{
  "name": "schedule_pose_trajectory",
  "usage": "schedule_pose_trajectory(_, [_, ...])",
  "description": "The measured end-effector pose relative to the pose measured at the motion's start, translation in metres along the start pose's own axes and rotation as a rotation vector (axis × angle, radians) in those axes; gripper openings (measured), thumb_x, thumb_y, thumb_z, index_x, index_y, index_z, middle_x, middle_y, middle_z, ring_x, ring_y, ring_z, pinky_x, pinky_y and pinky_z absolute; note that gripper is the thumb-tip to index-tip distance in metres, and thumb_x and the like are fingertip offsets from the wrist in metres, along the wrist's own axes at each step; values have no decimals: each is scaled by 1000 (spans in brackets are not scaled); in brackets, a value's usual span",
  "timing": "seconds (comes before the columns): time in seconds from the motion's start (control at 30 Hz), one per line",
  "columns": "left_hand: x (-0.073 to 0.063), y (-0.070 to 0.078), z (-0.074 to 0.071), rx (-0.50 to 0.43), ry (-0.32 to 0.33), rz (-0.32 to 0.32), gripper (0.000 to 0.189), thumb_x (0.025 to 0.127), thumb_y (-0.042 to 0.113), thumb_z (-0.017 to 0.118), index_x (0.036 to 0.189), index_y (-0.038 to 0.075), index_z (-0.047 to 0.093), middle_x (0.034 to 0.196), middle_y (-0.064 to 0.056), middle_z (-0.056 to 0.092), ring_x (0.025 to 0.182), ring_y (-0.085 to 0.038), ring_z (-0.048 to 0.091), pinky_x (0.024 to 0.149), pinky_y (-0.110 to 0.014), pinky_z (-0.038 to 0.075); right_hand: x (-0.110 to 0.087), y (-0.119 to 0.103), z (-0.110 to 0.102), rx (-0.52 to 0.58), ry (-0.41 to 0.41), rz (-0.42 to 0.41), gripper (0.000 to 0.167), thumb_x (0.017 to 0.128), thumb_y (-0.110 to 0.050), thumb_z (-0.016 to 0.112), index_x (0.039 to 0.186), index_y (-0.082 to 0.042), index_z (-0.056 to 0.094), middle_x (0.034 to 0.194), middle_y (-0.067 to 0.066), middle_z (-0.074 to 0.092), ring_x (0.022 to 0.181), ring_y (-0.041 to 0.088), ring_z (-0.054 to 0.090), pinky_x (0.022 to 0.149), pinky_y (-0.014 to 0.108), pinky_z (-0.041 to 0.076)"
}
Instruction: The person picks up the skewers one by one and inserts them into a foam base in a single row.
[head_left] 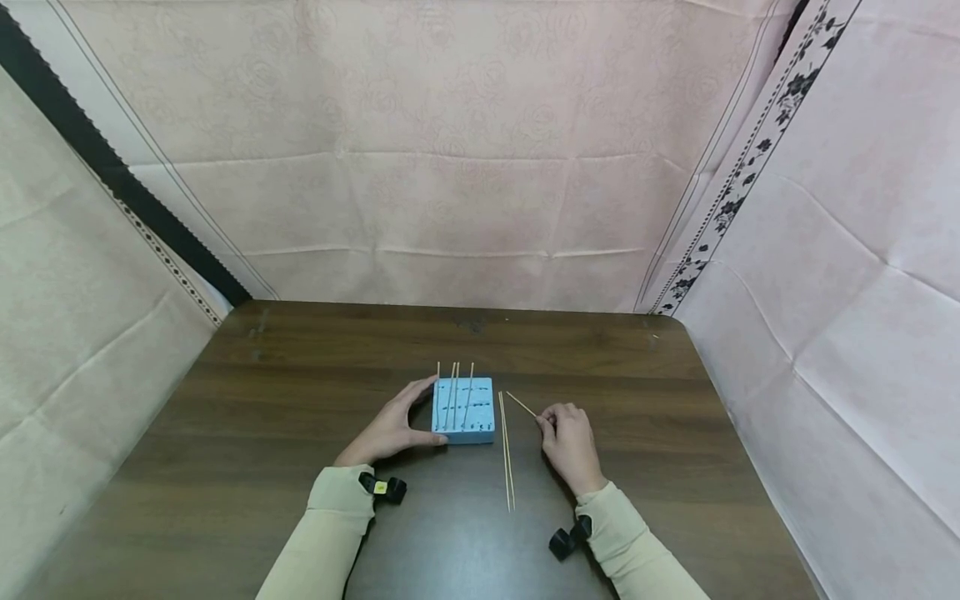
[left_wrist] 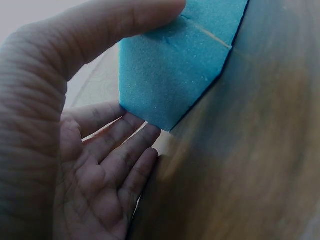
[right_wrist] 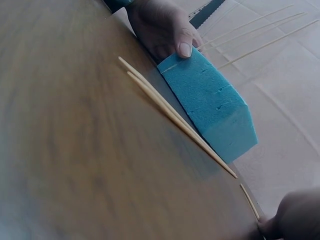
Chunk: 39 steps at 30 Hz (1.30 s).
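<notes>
A light blue foam block (head_left: 463, 408) stands on the table with several thin wooden skewers (head_left: 454, 387) upright in its left part. My left hand (head_left: 395, 425) holds the block, thumb on its near face and fingers at its far left side; the left wrist view shows the fingertips against the blue foam (left_wrist: 170, 80). To the right of the block, my right hand (head_left: 570, 442) pinches a thin wooden skewer (head_left: 521, 404) between thumb and fingers, its free end pointing toward the block. Two more loose skewers (right_wrist: 175, 117) lie side by side between the block and the right hand.
The brown wooden table (head_left: 300, 350) has its far edge a little beyond the block. Pale patterned cloth (head_left: 465, 200) hangs behind the table and along both sides. Small slits mark the top and side of the foam.
</notes>
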<state>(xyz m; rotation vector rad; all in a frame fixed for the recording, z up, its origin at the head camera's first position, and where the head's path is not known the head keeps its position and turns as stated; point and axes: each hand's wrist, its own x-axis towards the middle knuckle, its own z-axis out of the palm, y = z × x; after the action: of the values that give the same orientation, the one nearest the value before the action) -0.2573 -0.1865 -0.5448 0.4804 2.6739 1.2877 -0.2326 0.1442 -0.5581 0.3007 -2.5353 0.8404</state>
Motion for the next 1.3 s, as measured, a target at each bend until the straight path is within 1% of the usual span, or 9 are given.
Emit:
schedule_pose_trajectory(0.13, [0,0,0,-4,2,2,112,67,59,89,159,30,31,158,3,35,144,-26,34,108,-63,33,0,1,1,-38,16,1,12,91,-4,73,82,-4,65,78,7,61,75,28,56,70,42,45])
schedule_pose_trajectory(0.23, [0,0,0,-6,3,3,112,67,58,89,158,29,32,158,3,35,144,-26,34,108,-63,33,0,2,2,-56,31,-3,10,92,-4,71,85,-3,63,79,8,62,73,30,57,67,44,46])
schedule_pose_trajectory(0.4, [-1,0,0,-11,1,0,112,67,58,89,158,29,32,158,3,34,144,-26,33,109,-63,32,2,2,0,-34,18,-38,5,94,-1,67,89,0,66,82,11,65,76,30,61,70,45,49])
schedule_pose_trajectory(0.53, [-1,0,0,-15,1,4,112,67,59,89,158,29,32,158,3,34,145,-26,33,109,-63,31,6,-1,-4,0,-7,-57,6,92,2,68,88,-1,68,83,10,65,79,30,62,73,45,50])
schedule_pose_trajectory(0.73, [0,-1,-1,-14,1,15,112,67,60,88,158,29,32,158,4,35,145,-26,32,109,-63,32,15,-7,-13,43,-13,-35,7,87,2,72,84,-4,70,78,5,63,75,24,59,70,41,49])
schedule_pose_trajectory(0.8, [0,-1,-1,-16,1,15,112,67,60,88,158,29,32,158,4,34,145,-26,32,109,-63,32,17,-8,-14,49,-19,-27,7,88,1,72,84,-5,70,78,4,63,75,22,58,70,39,48])
schedule_pose_trajectory(0.97, [-1,-1,0,-20,2,15,111,67,57,89,159,29,32,158,3,34,145,-27,32,109,-64,31,19,-11,-17,78,-32,-16,5,90,-2,71,87,-6,71,80,3,65,74,18,61,69,37,51])
schedule_pose_trajectory(1.17, [-1,-1,0,-24,4,11,112,66,59,89,158,29,32,158,3,35,144,-27,33,109,-65,31,24,-13,-21,94,-29,-54,6,89,-2,73,88,-7,70,79,0,64,71,14,60,65,33,51])
schedule_pose_trajectory(1.3, [0,0,0,-27,3,16,113,66,61,88,158,29,32,157,4,35,144,-26,33,109,-64,32,28,-15,-26,106,-10,-83,7,88,-1,74,88,-7,70,79,-1,63,71,13,59,63,32,51])
